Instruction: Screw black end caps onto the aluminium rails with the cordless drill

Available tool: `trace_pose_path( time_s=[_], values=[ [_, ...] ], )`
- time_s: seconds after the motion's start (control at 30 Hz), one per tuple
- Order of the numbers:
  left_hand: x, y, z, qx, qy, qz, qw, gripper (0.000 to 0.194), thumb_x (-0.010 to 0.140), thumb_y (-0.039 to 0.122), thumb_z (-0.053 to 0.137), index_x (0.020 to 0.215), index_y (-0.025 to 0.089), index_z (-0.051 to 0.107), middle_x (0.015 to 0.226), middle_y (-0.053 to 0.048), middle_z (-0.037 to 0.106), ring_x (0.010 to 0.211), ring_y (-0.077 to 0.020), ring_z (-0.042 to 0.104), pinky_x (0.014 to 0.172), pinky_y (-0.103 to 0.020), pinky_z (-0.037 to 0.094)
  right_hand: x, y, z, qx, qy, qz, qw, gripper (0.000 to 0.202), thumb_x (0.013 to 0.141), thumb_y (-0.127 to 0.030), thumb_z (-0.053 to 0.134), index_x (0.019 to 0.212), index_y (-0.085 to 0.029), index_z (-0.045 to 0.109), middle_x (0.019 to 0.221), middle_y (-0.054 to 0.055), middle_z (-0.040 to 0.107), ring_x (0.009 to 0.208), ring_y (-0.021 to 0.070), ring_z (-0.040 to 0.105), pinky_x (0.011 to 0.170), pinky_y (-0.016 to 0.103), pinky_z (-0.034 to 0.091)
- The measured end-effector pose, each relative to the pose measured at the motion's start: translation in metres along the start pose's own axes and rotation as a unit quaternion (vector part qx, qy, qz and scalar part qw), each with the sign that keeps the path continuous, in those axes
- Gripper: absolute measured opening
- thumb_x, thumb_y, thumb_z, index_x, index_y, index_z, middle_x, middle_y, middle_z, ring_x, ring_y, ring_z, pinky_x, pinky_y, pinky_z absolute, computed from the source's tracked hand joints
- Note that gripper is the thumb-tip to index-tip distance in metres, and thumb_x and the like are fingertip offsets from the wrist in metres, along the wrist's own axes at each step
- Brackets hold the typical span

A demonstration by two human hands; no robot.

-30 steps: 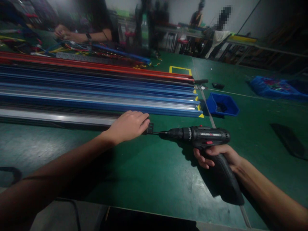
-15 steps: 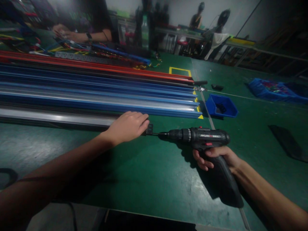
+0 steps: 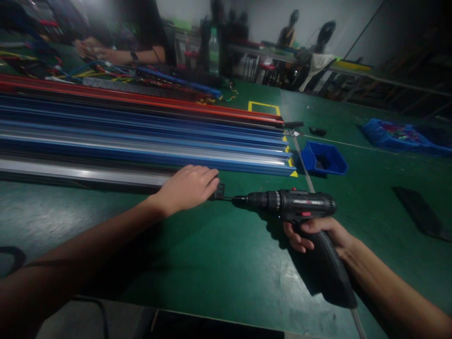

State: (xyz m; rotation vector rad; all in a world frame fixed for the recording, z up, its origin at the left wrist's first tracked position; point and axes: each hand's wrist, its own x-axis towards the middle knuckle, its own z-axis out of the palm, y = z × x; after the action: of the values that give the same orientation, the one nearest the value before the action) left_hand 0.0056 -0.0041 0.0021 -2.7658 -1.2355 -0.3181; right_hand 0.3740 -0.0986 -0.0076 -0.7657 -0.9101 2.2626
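Note:
My right hand (image 3: 314, 233) is wrapped round the grip of a black power drill (image 3: 282, 203), finger at its trigger. A thin bit (image 3: 229, 198) runs left from the chuck to a small black end piece (image 3: 219, 190) on a long metal profile. Over the right end of that black and silver profile (image 3: 88, 175) lies my left hand (image 3: 190, 187), its fingers curled across the top and holding it down. The undersides of those fingers are hidden.
Behind the profile lie several blue profiles (image 3: 148, 136) and a red one (image 3: 141, 100). A blue bin (image 3: 326, 160) with dark parts stands right of them, a dark flat object (image 3: 420, 214) farther right. Across the green table, a person's hands (image 3: 102, 51) are among wires.
The view has shifted very slightly. Both hands, the drill and the profile keep the same positions relative to each other.

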Motion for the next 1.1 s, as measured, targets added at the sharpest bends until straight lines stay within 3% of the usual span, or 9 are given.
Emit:
trace_pose_path(
  time_s=[0.43, 0.7, 0.93, 1.1],
  values=[
    [0.000, 0.000, -0.002, -0.005, -0.011, -0.004, 1.000, 0.049, 0.108, 0.038, 0.028, 0.128, 0.012, 0.065, 0.111, -0.014, 0.075, 0.102, -0.0287, 0.070, 0.089, -0.044, 0.052, 0.000, 0.000, 0.000, -0.011, 0.011, 0.008, 1.000, 0.025, 0.082, -0.023, 0.069, 0.094, -0.002, 0.075, 0.077, 0.008, 0.065, 0.052, 0.0078, 0.051, 0.062, 0.026, 0.054],
    [0.000, -0.001, -0.001, 0.000, -0.003, -0.002, 1.000, 0.047, 0.107, 0.038, 0.028, 0.122, 0.014, 0.066, 0.105, -0.013, 0.075, 0.098, -0.0260, 0.071, 0.087, -0.040, 0.051, -0.001, 0.002, -0.004, -0.007, 0.013, 0.004, 1.000, 0.027, 0.084, -0.022, 0.067, 0.100, -0.003, 0.075, 0.081, 0.010, 0.066, 0.052, 0.0092, 0.050, 0.063, 0.029, 0.053],
    [0.000, 0.000, -0.002, -0.005, -0.009, -0.006, 1.000, 0.048, 0.107, 0.038, 0.029, 0.125, 0.013, 0.066, 0.109, -0.014, 0.075, 0.100, -0.0278, 0.071, 0.089, -0.043, 0.051, -0.001, -0.004, 0.007, -0.037, 0.038, 0.028, 0.998, 0.021, 0.083, -0.025, 0.068, 0.096, -0.010, 0.076, 0.080, 0.008, 0.066, 0.054, 0.0102, 0.048, 0.064, 0.029, 0.053],
    [0.000, 0.000, -0.003, 0.001, -0.016, -0.009, 1.000, 0.047, 0.107, 0.038, 0.028, 0.124, 0.014, 0.065, 0.110, -0.013, 0.075, 0.101, -0.0284, 0.071, 0.089, -0.044, 0.051, -0.001, -0.004, 0.007, -0.042, 0.047, 0.030, 0.998, 0.026, 0.081, -0.029, 0.072, 0.097, -0.009, 0.076, 0.080, 0.008, 0.066, 0.053, 0.0106, 0.049, 0.062, 0.031, 0.052]
  ],
)
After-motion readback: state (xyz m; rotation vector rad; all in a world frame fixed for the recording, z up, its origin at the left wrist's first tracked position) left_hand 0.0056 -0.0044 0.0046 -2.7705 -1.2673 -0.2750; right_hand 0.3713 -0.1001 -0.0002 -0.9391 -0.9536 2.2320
